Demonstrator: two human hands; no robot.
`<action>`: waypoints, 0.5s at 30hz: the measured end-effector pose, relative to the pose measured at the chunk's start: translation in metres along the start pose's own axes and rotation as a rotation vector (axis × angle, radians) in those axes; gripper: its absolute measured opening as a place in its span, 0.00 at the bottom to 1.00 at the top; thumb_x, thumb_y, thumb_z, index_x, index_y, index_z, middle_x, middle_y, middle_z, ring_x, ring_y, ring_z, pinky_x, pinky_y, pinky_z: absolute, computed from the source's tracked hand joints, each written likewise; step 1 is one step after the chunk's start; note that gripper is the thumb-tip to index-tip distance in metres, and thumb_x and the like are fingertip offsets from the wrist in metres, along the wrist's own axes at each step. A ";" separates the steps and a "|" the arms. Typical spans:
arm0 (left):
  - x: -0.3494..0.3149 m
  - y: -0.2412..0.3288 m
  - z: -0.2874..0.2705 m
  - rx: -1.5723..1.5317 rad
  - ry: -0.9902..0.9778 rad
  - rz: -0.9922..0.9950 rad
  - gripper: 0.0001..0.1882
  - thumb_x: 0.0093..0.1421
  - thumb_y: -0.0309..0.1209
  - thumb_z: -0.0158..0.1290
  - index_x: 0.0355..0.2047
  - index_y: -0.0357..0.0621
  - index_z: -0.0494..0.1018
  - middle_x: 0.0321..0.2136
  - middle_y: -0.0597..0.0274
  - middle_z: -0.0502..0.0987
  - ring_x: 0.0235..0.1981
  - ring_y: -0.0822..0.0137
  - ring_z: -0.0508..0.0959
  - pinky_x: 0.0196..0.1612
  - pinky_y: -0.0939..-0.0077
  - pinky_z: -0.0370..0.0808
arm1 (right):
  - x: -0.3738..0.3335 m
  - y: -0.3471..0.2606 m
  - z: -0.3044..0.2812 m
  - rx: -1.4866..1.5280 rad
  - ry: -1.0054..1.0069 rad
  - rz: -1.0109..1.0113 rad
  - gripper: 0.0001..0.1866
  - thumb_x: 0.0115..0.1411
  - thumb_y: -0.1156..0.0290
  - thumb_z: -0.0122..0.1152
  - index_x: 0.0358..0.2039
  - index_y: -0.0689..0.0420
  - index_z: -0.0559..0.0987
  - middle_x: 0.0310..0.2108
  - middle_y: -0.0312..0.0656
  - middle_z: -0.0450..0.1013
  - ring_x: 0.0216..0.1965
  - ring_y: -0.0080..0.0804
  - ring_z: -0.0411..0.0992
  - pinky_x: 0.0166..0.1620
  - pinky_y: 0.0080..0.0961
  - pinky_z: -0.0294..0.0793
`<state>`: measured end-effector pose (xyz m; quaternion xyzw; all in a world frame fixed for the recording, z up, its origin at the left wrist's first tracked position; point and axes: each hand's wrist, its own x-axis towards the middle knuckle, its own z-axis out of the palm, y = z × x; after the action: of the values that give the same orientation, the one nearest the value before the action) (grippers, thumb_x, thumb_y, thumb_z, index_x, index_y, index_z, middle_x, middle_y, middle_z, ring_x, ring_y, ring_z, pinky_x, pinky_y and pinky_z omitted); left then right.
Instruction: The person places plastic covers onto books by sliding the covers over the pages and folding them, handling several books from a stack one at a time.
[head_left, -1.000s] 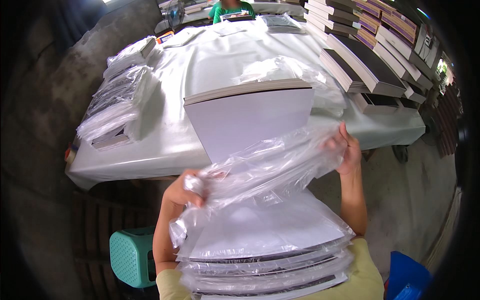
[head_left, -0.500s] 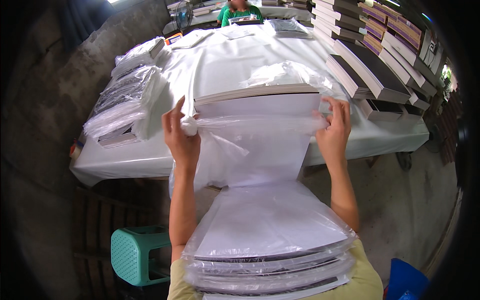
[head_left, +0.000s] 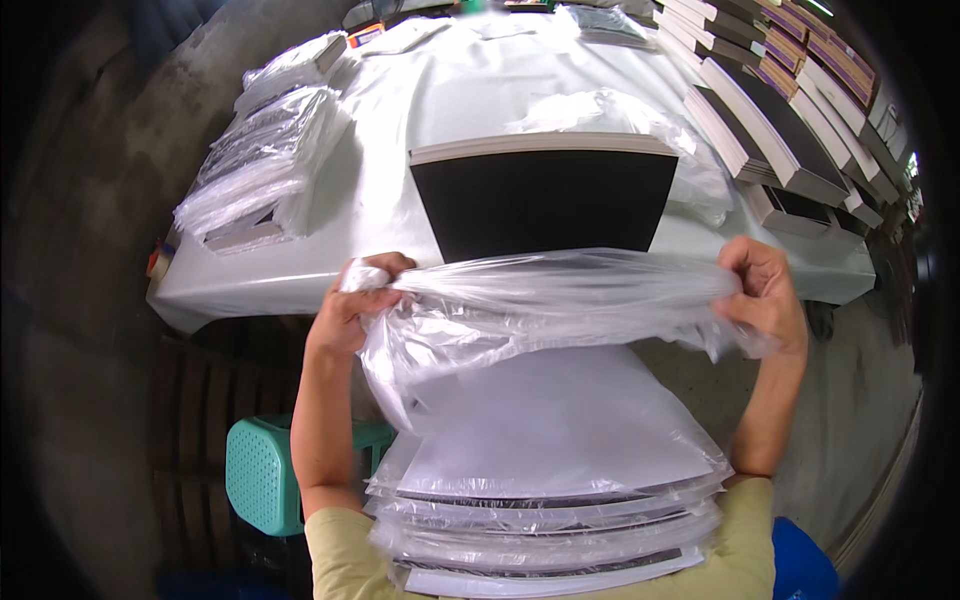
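Note:
A thick stack of boards [head_left: 545,195] stands at the near edge of the table, its black face toward me and its pale edges on top. In front of its lower part, a clear plastic bag [head_left: 540,300] is stretched between my two hands. My left hand [head_left: 355,310] is closed on the bag's left end, with a bunched white wad at its fingers. My right hand [head_left: 762,295] pinches the right end. Below lies a pile of plastic-wrapped stacks [head_left: 550,530] against my body, a white sheet on top. The bag hides the bottom of the black stack.
Plastic-wrapped packs [head_left: 265,160] are piled on the left of the white-covered table [head_left: 400,100]. Loose clear plastic [head_left: 610,110] lies behind the black stack. Black-and-white board stacks [head_left: 770,130] rise at the right. A green stool [head_left: 262,475] stands at lower left, a blue object [head_left: 803,560] at lower right.
My hands have come down toward me and spread apart, drawing the bag lower and wider. The stack's near side showed white before and shows black now. The view has tilted down.

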<state>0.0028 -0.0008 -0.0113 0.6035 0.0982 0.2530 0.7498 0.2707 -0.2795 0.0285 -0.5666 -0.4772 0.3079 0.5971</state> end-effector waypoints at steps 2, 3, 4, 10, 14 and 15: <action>-0.001 -0.010 -0.003 -0.060 0.068 -0.287 0.09 0.39 0.26 0.51 0.23 0.35 0.67 0.22 0.62 0.69 0.24 0.72 0.68 0.30 0.83 0.62 | -0.008 0.007 -0.001 0.346 0.010 0.155 0.15 0.45 0.79 0.59 0.36 0.60 0.69 0.24 0.33 0.68 0.24 0.15 0.64 0.28 0.10 0.62; -0.004 -0.023 -0.015 -0.085 0.013 -0.381 0.09 0.39 0.26 0.52 0.23 0.36 0.67 0.21 0.64 0.69 0.24 0.74 0.67 0.29 0.85 0.62 | -0.011 0.014 0.000 0.518 0.008 0.232 0.17 0.47 0.77 0.60 0.39 0.60 0.68 0.25 0.34 0.68 0.25 0.15 0.65 0.29 0.10 0.62; -0.009 -0.039 -0.021 -0.061 -0.026 -0.355 0.08 0.42 0.26 0.52 0.24 0.37 0.67 0.22 0.65 0.69 0.26 0.74 0.68 0.31 0.84 0.63 | -0.014 0.026 0.002 0.534 0.039 0.286 0.19 0.48 0.76 0.60 0.41 0.60 0.67 0.26 0.34 0.68 0.25 0.16 0.65 0.29 0.10 0.62; -0.008 -0.178 -0.053 -0.047 0.017 -0.503 0.09 0.54 0.31 0.51 0.35 0.44 0.70 0.23 0.71 0.70 0.25 0.78 0.70 0.28 0.85 0.68 | -0.045 0.194 -0.014 0.769 0.277 0.681 0.16 0.51 0.74 0.56 0.41 0.57 0.69 0.28 0.33 0.70 0.29 0.20 0.68 0.32 0.16 0.67; -0.026 -0.253 -0.081 0.130 0.190 -0.523 0.09 0.54 0.32 0.51 0.34 0.42 0.70 0.25 0.67 0.71 0.27 0.75 0.71 0.30 0.81 0.68 | -0.061 0.352 -0.009 0.296 0.391 0.738 0.11 0.50 0.76 0.56 0.36 0.57 0.71 0.26 0.32 0.70 0.29 0.19 0.68 0.32 0.19 0.68; -0.029 -0.268 -0.088 0.241 0.236 -0.524 0.09 0.54 0.32 0.51 0.34 0.41 0.71 0.25 0.67 0.72 0.27 0.74 0.71 0.30 0.81 0.68 | -0.067 0.370 -0.007 0.095 0.382 0.762 0.10 0.50 0.76 0.56 0.35 0.57 0.71 0.26 0.32 0.70 0.29 0.19 0.68 0.32 0.19 0.68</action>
<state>0.0077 0.0214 -0.2936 0.6086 0.3659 0.1060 0.6961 0.3171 -0.2806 -0.3449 -0.7209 -0.0999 0.4178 0.5438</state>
